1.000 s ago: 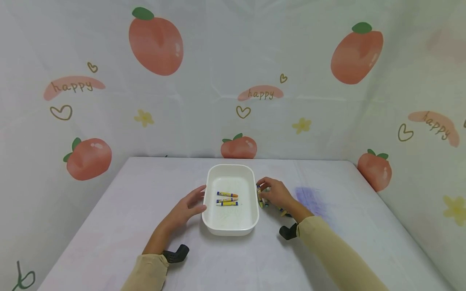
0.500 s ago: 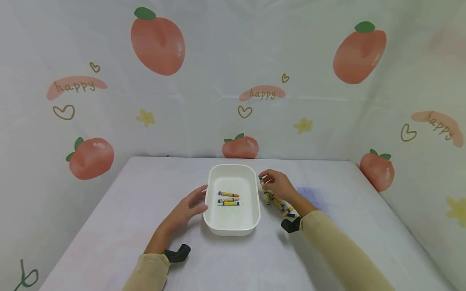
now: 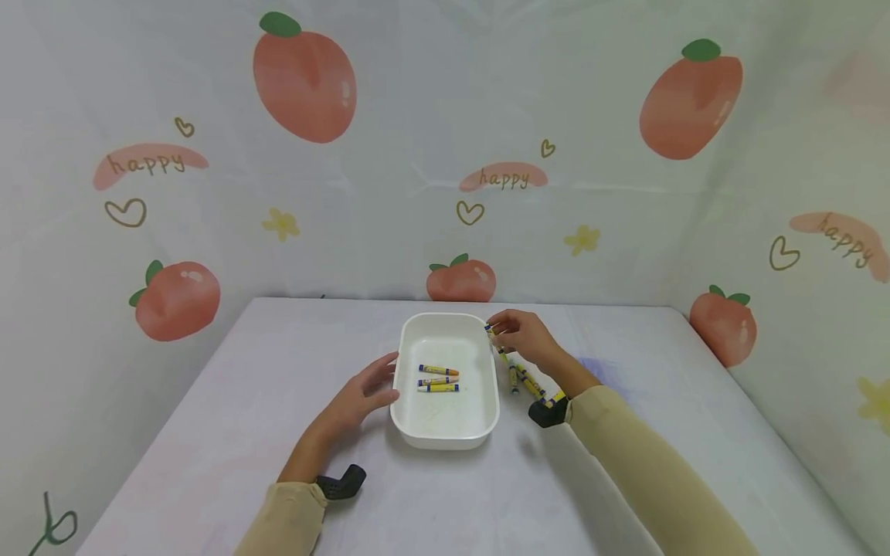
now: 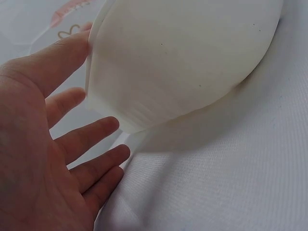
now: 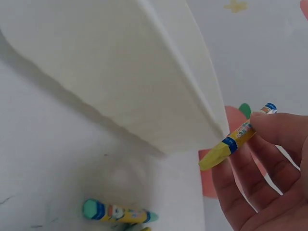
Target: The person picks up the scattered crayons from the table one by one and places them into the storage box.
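Observation:
A white rectangular tub stands in the middle of the table, with three paper-wrapped crayons lying on its floor. My left hand is at the tub's left side, thumb and fingers spread and relaxed along the rim; in the left wrist view its fingertips are right by the tub wall. Above the right rim, my right hand pinches a yellow crayon between thumb and fingers. The crayon slants, its bare yellow end pointing down. Its far end overlaps the rim in the head view.
Several more crayons lie loosely on the table to the right of the tub, partly under my right wrist. In the right wrist view a green crayon lies below the tub wall. A patterned cloth backdrop rises behind the table.
My right hand has lifted the yellow crayon from beside the tub and carried it away from me, then left to the right rim. More table crayons are uncovered. The left hand stays put.

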Available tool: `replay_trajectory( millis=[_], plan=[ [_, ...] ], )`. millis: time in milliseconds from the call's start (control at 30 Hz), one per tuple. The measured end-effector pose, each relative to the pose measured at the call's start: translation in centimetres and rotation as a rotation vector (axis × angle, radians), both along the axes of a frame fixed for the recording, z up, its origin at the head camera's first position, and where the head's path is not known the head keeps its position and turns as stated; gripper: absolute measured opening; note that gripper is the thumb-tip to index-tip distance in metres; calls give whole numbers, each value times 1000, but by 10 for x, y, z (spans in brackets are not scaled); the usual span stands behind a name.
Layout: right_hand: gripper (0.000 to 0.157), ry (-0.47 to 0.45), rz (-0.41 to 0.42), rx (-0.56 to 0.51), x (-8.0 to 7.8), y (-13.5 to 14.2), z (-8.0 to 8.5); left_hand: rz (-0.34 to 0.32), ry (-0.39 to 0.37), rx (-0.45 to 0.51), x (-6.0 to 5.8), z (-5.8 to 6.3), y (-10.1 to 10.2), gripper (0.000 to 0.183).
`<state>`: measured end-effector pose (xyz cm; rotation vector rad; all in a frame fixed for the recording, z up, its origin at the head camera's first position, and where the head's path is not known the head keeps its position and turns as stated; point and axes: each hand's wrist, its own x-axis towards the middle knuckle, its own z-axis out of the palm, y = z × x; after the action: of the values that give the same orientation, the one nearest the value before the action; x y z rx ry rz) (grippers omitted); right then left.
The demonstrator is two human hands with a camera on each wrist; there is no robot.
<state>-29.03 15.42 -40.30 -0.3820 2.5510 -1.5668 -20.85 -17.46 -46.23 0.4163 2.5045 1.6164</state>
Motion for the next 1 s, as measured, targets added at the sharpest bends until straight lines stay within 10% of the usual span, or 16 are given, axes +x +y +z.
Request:
replay_trajectory(
  millis=[633, 1000],
  plan=[
    [25, 13, 50, 72, -16, -45, 20, -16, 34, -39, -3, 3, -2, 69],
    [21, 50, 173, 344, -25, -73, 18, -6, -25, -4, -2, 0, 0, 68]
  ],
)
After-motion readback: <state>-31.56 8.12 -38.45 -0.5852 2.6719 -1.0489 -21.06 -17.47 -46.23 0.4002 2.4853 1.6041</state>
